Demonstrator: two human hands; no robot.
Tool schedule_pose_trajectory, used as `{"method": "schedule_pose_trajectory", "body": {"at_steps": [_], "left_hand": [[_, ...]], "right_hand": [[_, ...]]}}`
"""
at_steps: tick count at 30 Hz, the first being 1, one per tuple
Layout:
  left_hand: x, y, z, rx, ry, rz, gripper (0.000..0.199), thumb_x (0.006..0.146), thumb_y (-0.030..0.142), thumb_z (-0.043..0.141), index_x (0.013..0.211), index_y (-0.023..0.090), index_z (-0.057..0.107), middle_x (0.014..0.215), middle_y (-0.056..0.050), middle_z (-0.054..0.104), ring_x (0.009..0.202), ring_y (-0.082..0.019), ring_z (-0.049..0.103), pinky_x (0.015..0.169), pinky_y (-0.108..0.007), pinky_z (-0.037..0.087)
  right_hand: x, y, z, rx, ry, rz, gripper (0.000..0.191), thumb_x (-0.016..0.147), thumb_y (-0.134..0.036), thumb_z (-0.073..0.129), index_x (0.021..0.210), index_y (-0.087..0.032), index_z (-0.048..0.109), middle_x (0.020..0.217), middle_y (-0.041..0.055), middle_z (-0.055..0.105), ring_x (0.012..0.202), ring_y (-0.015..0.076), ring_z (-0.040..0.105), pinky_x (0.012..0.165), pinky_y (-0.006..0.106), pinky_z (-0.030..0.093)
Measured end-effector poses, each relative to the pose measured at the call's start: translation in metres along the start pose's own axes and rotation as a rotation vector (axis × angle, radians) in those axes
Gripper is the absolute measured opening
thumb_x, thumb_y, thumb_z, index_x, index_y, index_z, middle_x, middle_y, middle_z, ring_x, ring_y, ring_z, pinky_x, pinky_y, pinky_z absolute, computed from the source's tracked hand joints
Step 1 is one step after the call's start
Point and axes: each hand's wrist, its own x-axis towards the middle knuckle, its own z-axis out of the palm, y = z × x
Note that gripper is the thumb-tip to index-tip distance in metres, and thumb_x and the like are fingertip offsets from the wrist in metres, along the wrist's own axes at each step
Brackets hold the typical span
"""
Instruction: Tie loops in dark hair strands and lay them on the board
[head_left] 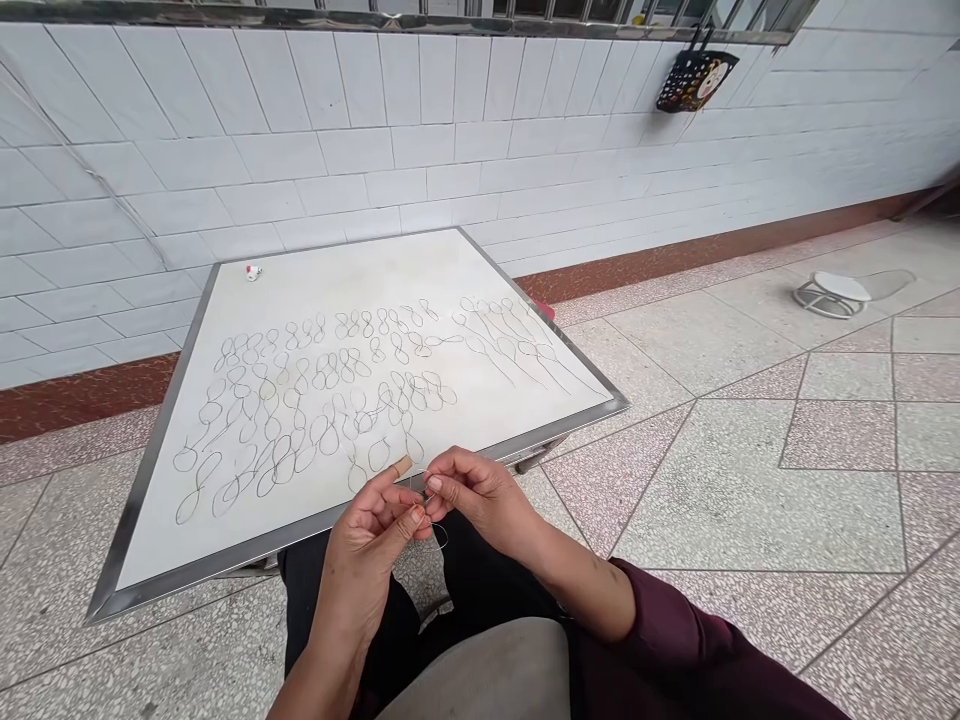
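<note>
My left hand (379, 520) pinches a thin wire loop (440, 537) between thumb and fingertips, just past the table's near edge. A tan wrap covers one of its raised fingertips. Close beside it, my right hand (469, 492) is closed on the same thin wire with thumb and index finger; the fingertips of both hands nearly touch. On the white tabletop (360, 265) lie several rows of thin wire twisted into figure-eight loops (328, 370). Toward the right side, several wires (491, 350) have a loop at one end and a long straight tail.
The table has a metal rim (217, 562). A small red and white object (253, 272) sits at its far left corner. Behind stands a white tiled wall with a hanging dark patterned bag (696, 80). A round white stool (832, 293) is on the floor at right.
</note>
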Motion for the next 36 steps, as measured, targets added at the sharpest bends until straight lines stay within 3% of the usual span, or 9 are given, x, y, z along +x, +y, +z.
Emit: {"method": "schedule_pose_trajectory", "body": {"at_steps": [11,18,27,36], "left_hand": [[0.0009,0.0016,0.0000,0.018,-0.034,-0.029,0.044,0.072,0.036,0.084,0.113,0.022,0.074,0.077,0.000,0.068,0.075,-0.016,0.066,0.075,-0.032,0.057],[-0.0011,0.0063,-0.0011,0.110,-0.063,-0.037,0.052,0.079,0.041,0.077,0.126,0.023,0.066,0.078,0.001,0.065,0.072,-0.018,0.066,0.075,-0.035,0.055],[-0.0020,0.0048,-0.0023,0.248,-0.211,-0.018,0.057,0.091,0.042,0.063,0.145,0.029,0.051,0.085,0.001,0.060,0.076,-0.018,0.061,0.084,-0.039,0.050],[-0.0011,0.0038,-0.0017,0.183,-0.249,-0.072,0.064,0.092,0.042,0.061,0.152,0.031,0.040,0.089,-0.001,0.064,0.081,-0.019,0.059,0.077,-0.036,0.050]], "right_hand": [[0.0010,0.0045,0.0005,0.062,-0.034,-0.016,0.028,0.087,-0.047,0.072,0.092,-0.020,0.066,0.071,-0.0035,0.065,0.064,0.0113,0.065,0.064,0.026,0.056],[0.0010,0.0014,-0.0010,0.051,-0.100,0.014,0.028,0.088,-0.046,0.071,0.094,-0.019,0.066,0.071,-0.0028,0.064,0.064,0.0108,0.061,0.065,0.026,0.052],[0.0008,0.0001,-0.0050,0.067,-0.156,0.074,0.031,0.089,-0.048,0.070,0.100,-0.018,0.069,0.078,-0.0017,0.062,0.064,0.0088,0.053,0.065,0.025,0.046],[0.0018,-0.0005,-0.0067,0.103,-0.129,0.101,0.032,0.088,-0.048,0.071,0.096,-0.017,0.069,0.072,-0.0023,0.062,0.063,0.0095,0.055,0.065,0.025,0.045]]}}
